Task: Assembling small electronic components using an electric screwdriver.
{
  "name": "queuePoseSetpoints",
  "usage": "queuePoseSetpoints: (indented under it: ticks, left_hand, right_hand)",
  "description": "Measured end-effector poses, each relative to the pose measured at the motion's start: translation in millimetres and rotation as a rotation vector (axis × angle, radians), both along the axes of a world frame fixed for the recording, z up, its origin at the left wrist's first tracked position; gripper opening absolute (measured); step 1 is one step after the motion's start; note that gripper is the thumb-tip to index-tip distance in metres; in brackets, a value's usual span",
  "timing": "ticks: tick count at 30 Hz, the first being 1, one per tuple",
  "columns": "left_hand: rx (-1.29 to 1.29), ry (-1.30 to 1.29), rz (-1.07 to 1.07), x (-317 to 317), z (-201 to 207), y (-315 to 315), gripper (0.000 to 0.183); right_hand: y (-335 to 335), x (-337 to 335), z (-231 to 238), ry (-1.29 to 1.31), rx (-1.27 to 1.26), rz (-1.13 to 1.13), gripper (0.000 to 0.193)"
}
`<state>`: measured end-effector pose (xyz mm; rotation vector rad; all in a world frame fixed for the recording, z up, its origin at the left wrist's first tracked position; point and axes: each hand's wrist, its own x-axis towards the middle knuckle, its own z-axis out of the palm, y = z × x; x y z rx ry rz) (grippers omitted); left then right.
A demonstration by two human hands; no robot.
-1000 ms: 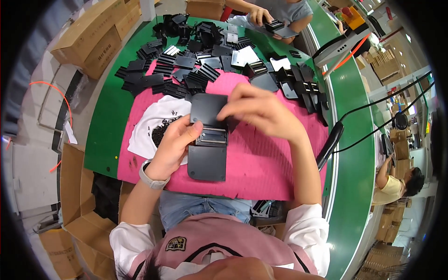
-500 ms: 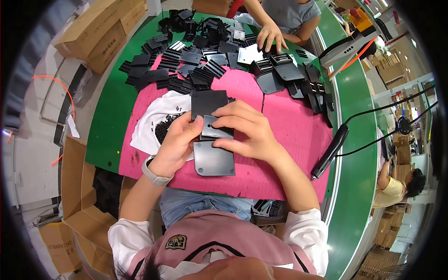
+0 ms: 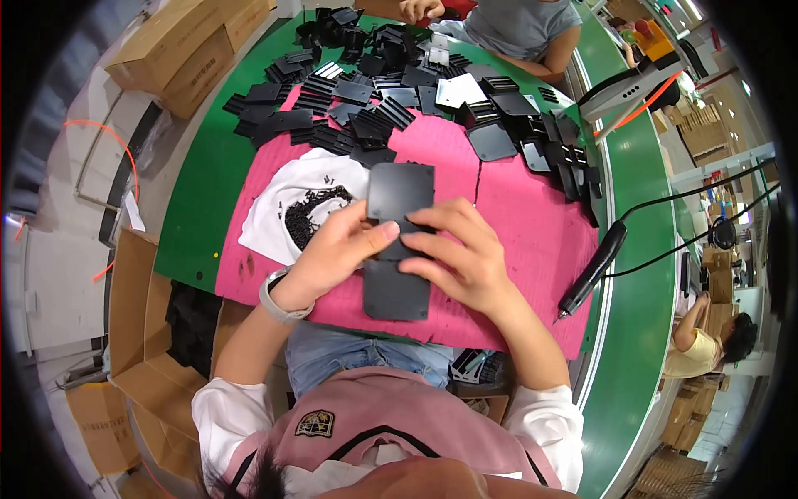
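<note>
In front of me I hold a black plastic part made of a rounded upper plate [image 3: 401,187], a lower plate [image 3: 396,293] and a narrower middle section. My left hand [image 3: 339,248] grips its left edge, the thumb lying across the middle. Opposite, the fingers and thumb of my right hand [image 3: 465,256] close on the middle section's right side. How the pieces join is hidden by my fingers. Just left of the part, small black screws [image 3: 306,223] lie heaped on a white cloth [image 3: 264,226].
Black plastic parts [image 3: 353,90] spread over the far side of the green table [image 3: 193,200], beyond the pink sheet [image 3: 532,258]. A corded electric screwdriver [image 3: 595,268] lies at the right. An open carton [image 3: 137,324] stands lower left. A co-worker's hand [image 3: 421,10] is at the far edge.
The middle section has gone from a shiny tilted face to a darker, flatter one in my hands. The co-worker's hand has withdrawn from the parts toward the far edge.
</note>
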<state>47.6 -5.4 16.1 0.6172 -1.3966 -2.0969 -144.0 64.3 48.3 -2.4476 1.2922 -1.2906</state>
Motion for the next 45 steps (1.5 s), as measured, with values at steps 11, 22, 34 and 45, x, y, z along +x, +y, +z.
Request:
queuePoseSetpoints:
  ticks: [11,22,34,45]
  left_hand:
    - [-1.283,-0.945,0.505,44,7,-20,0.018]
    - [-1.269,-0.832,0.623,40,6,-22,0.012]
    - [-0.875,-0.347,0.358,5,21,-10,0.009]
    - [-0.807,-0.099,0.023,-48,27,11,0.010]
  right_hand:
    - [70,-48,-24,0.007,0.238,-0.457,0.031]
    - [121,-115,9,0.249,-0.185,-1.158,0.022]
    - [123,-212,-39,0.003,0.302,-1.398,0.064]
    - [62,-72,81,-1.058,0.104,0.295,0.077]
